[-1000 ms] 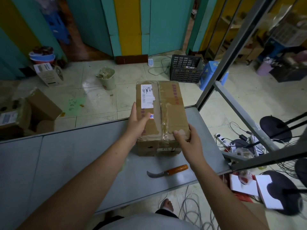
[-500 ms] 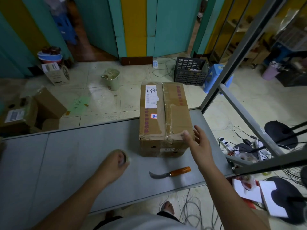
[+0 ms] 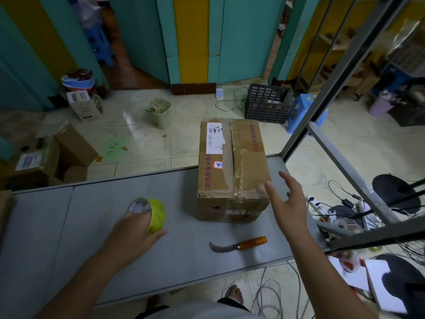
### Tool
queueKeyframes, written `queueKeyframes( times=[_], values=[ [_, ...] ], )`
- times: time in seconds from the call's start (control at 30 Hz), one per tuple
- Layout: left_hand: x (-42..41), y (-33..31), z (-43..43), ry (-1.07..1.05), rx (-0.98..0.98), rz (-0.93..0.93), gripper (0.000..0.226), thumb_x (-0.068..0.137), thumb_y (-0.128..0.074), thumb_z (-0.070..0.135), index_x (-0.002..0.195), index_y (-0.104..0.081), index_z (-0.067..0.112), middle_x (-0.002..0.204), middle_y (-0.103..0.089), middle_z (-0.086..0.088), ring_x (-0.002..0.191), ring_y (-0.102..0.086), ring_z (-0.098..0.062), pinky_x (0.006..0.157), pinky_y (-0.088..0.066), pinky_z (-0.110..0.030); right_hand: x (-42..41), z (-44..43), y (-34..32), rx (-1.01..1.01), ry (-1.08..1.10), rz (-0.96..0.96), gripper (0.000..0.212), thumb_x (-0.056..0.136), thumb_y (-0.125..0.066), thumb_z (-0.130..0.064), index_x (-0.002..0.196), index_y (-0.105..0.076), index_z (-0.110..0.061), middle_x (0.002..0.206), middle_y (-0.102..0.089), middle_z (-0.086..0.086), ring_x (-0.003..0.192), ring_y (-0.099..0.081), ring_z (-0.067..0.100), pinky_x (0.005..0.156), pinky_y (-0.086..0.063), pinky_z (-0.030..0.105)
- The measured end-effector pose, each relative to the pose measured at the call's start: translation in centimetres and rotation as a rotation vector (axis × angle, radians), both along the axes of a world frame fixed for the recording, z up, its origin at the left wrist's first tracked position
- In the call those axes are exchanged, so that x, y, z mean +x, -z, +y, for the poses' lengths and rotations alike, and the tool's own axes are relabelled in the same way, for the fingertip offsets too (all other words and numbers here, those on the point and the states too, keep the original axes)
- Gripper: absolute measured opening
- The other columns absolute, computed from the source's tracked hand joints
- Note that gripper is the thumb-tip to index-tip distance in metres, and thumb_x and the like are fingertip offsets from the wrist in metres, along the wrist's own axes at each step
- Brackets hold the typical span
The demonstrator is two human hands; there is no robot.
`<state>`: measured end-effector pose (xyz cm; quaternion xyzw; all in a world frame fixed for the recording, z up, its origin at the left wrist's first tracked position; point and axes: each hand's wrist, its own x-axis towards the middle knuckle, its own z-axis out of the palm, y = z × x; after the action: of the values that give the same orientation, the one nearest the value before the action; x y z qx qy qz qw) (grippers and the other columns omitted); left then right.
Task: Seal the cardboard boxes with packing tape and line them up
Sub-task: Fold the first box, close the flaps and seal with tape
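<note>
A worn cardboard box (image 3: pixel 232 171) with a white label and old tape along its top seam stands on the grey table (image 3: pixel 69 215), toward its right end. My left hand (image 3: pixel 135 229) grips a yellow-green roll of packing tape (image 3: pixel 155 215) above the table, left of the box. My right hand (image 3: pixel 287 199) hovers with fingers spread beside the box's near right corner, not touching it.
A curved knife with an orange handle (image 3: pixel 239 245) lies on the table near the front edge. Past the table, on the floor, are more cardboard boxes (image 3: pixel 46 155), a bin (image 3: pixel 159 113), a black crate (image 3: pixel 266 104). Metal frame bars (image 3: pixel 340 157) and cables stand at right.
Both hands left the box top. My left hand drew back to the left and now holds the tape roll up in view. My right hand lifted off the box's corner.
</note>
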<state>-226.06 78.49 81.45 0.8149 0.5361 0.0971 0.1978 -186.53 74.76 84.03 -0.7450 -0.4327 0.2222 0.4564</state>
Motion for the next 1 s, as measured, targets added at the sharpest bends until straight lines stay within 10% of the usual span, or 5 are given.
queueKeyframes(
  times=[0.17, 0.4, 0.53, 0.7, 1.0],
  values=[
    [4.4, -7.9, 2.5, 0.295, 0.193, 0.003, 0.044, 0.092, -0.066, 0.067, 0.100, -0.070, 0.024, 0.118, -0.071, -0.002, 0.116, -0.061, -0.026, 0.100, -0.047, -0.033, -1.8, 0.5, -3.5, 0.235, -0.158, -0.222, 0.035, 0.098, -0.064, -0.052, 0.123, -0.068, -0.028, 0.126, -0.064, -0.008, 0.123, -0.056, 0.003, 0.101, -0.044, 0.013],
    [12.7, -12.0, 4.4, 0.581, 0.308, -0.077, 0.043, 0.095, -0.055, 0.062, 0.111, -0.068, 0.025, 0.127, -0.069, -0.002, 0.117, -0.054, -0.019, 0.091, -0.045, -0.033, -5.5, 1.6, -6.7, 0.041, -0.655, 0.071, 0.081, 0.082, -0.078, -0.058, 0.153, -0.047, -0.035, 0.142, -0.056, -0.018, 0.132, -0.055, 0.003, 0.108, -0.050, 0.029],
    [14.1, -11.4, 4.8, 0.585, 0.266, -0.088, 0.029, 0.095, -0.070, 0.054, 0.109, -0.066, 0.028, 0.121, -0.069, 0.004, 0.106, -0.051, -0.013, 0.083, -0.035, -0.028, -5.3, 1.4, -6.6, 0.146, -0.517, 0.020, 0.069, 0.077, -0.091, -0.040, 0.140, -0.064, -0.033, 0.124, -0.067, -0.011, 0.116, -0.064, 0.007, 0.102, -0.055, 0.036],
    [14.5, -10.9, 4.6, 0.583, 0.221, -0.073, 0.024, 0.094, -0.074, 0.051, 0.106, -0.064, 0.033, 0.112, -0.069, 0.005, 0.088, -0.037, -0.009, 0.070, -0.021, -0.013, -5.9, 0.0, -6.0, 0.223, -0.366, -0.123, 0.065, 0.073, -0.088, -0.046, 0.134, -0.070, -0.030, 0.117, -0.070, -0.018, 0.106, -0.065, -0.003, 0.091, -0.049, 0.010],
    [14.5, -10.0, 5.0, 0.534, 0.142, -0.046, 0.030, 0.094, -0.068, 0.058, 0.116, -0.058, 0.039, 0.122, -0.066, 0.005, 0.104, -0.058, -0.026, 0.078, -0.040, -0.033, -6.7, -0.7, -5.7, 0.313, -0.244, -0.182, 0.035, 0.078, -0.092, -0.020, 0.111, -0.081, -0.017, 0.095, -0.072, 0.001, 0.085, -0.070, 0.014, 0.077, -0.057, 0.021]
  ],
)
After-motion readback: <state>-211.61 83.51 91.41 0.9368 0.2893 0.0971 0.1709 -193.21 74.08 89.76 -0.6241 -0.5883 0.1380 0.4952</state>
